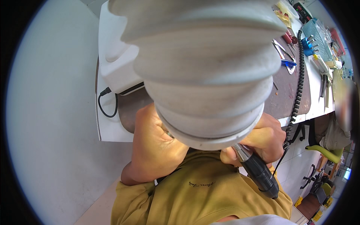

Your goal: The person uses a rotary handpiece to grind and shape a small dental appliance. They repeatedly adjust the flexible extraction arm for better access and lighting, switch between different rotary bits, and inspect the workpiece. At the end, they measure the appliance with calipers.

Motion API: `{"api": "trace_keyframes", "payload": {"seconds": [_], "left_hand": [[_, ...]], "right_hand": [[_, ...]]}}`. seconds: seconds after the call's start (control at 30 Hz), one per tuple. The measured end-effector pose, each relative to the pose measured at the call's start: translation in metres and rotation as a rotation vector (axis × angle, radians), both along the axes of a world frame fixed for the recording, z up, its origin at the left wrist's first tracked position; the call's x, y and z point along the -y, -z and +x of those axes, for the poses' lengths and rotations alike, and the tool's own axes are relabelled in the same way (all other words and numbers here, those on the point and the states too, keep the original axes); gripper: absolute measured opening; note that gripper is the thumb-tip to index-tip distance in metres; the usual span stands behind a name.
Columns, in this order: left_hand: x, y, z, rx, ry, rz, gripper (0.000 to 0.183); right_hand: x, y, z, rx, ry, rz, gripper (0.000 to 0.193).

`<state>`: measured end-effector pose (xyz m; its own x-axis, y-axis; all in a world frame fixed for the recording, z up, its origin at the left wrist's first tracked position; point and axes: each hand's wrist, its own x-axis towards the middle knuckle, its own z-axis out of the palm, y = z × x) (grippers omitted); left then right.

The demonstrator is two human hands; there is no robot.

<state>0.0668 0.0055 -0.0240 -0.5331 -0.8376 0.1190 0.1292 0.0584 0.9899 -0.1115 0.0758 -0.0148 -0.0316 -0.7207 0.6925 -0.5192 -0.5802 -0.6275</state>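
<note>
A thick, ribbed white hose point(210, 56) with a round rim hangs in front of my hands and hides most of my fingers. My right hand point(268, 137) is closed round a black and silver rotary handpiece point(258, 174), whose tip is out of sight under the rim. The handpiece slants, its black rear end pointing down and to the right. Opposite it, my left hand point(152, 144) is curled, with its fingertips behind the hose. A small bit of something shows at its fingers, too hidden to name.
A white machine point(122, 71) with a black cable point(100, 103) stands on the left of the bench. Right of the hose, a brown mat point(292, 93) bears pliers point(279, 48) and other tools. A coiled black cord point(300, 75) runs over it. A blue basket point(318, 39) stands farther right.
</note>
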Motion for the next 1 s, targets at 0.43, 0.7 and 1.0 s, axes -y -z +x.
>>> {"api": "trace_keyframes", "payload": {"seconds": [0.43, 0.7, 1.0], "left_hand": [[-0.002, -0.006, -0.001, 0.113, -0.032, -0.038, 0.017], [-0.002, 0.003, 0.0, 0.045, -0.022, 0.012, 0.017], [-0.001, 0.002, 0.0, 0.118, -0.055, -0.064, 0.019]], "right_hand": [[0.003, -0.001, -0.001, -0.017, -0.014, -0.006, 0.031], [0.002, 0.0, -0.001, 0.011, -0.021, -0.017, 0.03], [0.005, 0.0, 0.0, -0.002, -0.019, -0.011, 0.028]]}}
